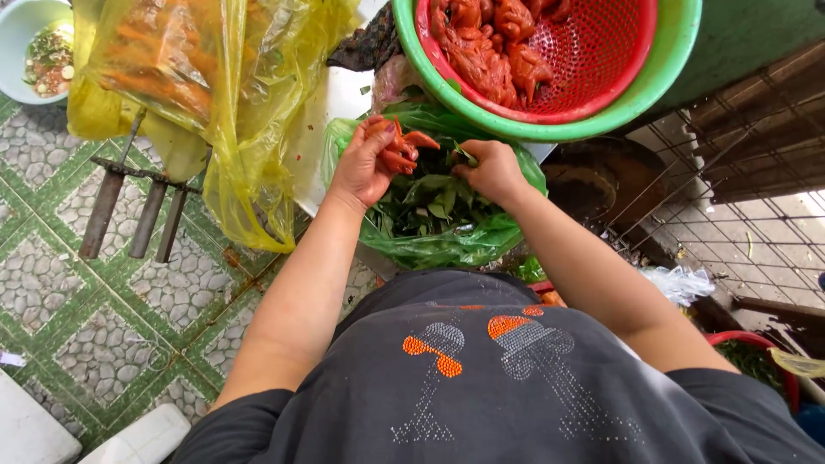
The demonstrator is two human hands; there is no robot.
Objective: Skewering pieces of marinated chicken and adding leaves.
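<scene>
A: Left hand (365, 163)?
B: Over the green bag (438, 245). Fingers closed around orange-red chicken feet (402, 148), toes sticking out to the right.

A: Right hand (491, 168)?
B: Just beside the left one, also over the bag. Fingers curled shut, pinching something at the bag's top, maybe a leaf or the bag's edge. Too hidden to tell which.

A: Inside the bag?
B: Dark green leaves (430, 202), a whole pile. Bag mouth wide open, right in front of the tummy, sitting on the edge of the white table (331, 99).

A: Behind the bag?
B: A big green bowl (679, 47) with a red basket (606, 60) inside it. More chicken feet in the basket (490, 43), same orange-red colour, piled on the left side. Bowl touching the far rim of the bag.

A: On the left?
B: Yellow bags (232, 94), see-through and crinkly, hanging off the table. Something orange in one. Farther left, a small white bowl (21, 26) with chopped bits and sauce.

A: Down below?
B: Green and grey pebble floor (77, 301). Three rusty metal bars (137, 210) under the yellow bags. Dark shirt with shiny orange and silver dots near the bottom. On the right, a wire rack (730, 223) and a red tub (760, 348) with greens, well away from both hands.
</scene>
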